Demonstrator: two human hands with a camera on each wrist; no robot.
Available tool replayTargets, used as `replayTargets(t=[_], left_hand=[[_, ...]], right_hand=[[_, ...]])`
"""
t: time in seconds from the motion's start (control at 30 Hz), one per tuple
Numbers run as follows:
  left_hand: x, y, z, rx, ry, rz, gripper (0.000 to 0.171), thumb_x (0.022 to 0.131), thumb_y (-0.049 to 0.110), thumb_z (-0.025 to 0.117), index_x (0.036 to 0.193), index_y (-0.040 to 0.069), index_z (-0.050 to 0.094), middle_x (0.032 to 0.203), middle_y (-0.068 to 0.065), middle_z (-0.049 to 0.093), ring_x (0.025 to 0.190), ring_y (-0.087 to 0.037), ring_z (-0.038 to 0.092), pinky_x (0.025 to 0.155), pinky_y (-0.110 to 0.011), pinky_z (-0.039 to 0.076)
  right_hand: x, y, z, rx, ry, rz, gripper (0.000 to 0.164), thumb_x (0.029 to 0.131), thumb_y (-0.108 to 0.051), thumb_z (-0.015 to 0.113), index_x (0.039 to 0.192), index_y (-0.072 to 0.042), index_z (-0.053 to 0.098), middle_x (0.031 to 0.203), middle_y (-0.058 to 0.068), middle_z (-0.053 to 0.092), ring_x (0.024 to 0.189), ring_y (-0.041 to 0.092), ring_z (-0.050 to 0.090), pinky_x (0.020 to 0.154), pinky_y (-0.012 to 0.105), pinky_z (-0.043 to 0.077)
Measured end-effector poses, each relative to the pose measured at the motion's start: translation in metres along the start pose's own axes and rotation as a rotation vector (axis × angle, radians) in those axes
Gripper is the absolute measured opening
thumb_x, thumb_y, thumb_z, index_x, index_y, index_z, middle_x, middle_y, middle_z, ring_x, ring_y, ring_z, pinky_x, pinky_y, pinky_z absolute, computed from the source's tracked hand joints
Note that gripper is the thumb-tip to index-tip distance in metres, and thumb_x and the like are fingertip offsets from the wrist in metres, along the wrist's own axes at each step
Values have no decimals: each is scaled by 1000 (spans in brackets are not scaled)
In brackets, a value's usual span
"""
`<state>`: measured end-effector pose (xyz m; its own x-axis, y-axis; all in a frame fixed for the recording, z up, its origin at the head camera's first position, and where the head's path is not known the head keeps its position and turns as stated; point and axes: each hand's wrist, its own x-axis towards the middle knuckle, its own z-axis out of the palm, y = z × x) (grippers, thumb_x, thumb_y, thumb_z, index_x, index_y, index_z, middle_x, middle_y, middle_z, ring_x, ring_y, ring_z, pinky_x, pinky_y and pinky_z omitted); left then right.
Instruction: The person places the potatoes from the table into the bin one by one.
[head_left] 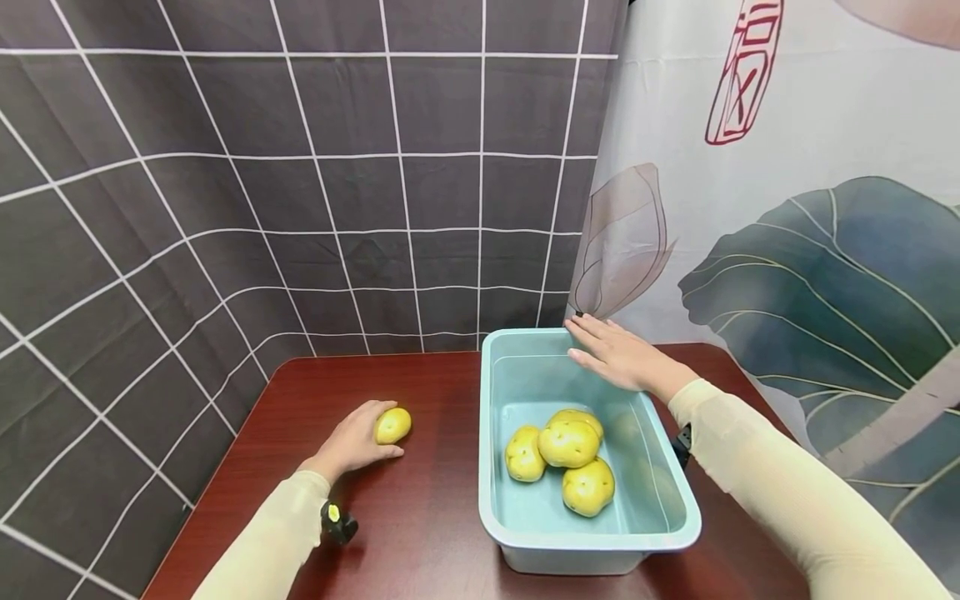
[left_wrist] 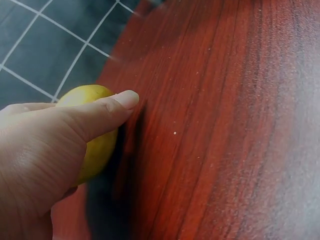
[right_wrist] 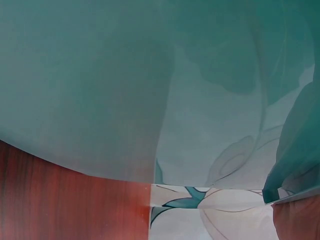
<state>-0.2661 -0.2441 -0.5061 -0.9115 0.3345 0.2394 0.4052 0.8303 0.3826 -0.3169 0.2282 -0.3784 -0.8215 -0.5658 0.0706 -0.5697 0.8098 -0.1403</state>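
On the left part of the table, my left hand [head_left: 358, 440] grips a yellow potato [head_left: 393, 425]. In the left wrist view the thumb [left_wrist: 112, 109] lies across this potato [left_wrist: 97, 155], and the other fingers are mostly hidden behind it. A light blue plastic bin [head_left: 486, 442] stands to the right, holding several potatoes [head_left: 588, 488] in a small heap. My right hand [head_left: 618, 354] lies over the bin's far right rim with straight fingers and nothing in its grasp. The right wrist view is filled mostly by the bin's wall [right_wrist: 100, 100]; the hand does not appear there.
The dark red wooden table [head_left: 420, 517] carries the bin and the potato. A dark curtain with a white grid [head_left: 442, 192] hangs behind and to the left. On the right hangs a pale curtain [head_left: 675, 108] with a printed lotus pattern.
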Motion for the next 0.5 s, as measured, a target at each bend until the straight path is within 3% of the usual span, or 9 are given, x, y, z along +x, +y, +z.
replayTargets(t=[0.5], left_hand=[[1,0,10,-26,76,-22,74,66,38,87,128,9,58,117,-6,60,104,-24,57,89,-43,47]], right_hand=[[1,1,2,9,-3,8,69,100,-55,32,154,-13,21,158,11,19,146,31,10,115,53,9]])
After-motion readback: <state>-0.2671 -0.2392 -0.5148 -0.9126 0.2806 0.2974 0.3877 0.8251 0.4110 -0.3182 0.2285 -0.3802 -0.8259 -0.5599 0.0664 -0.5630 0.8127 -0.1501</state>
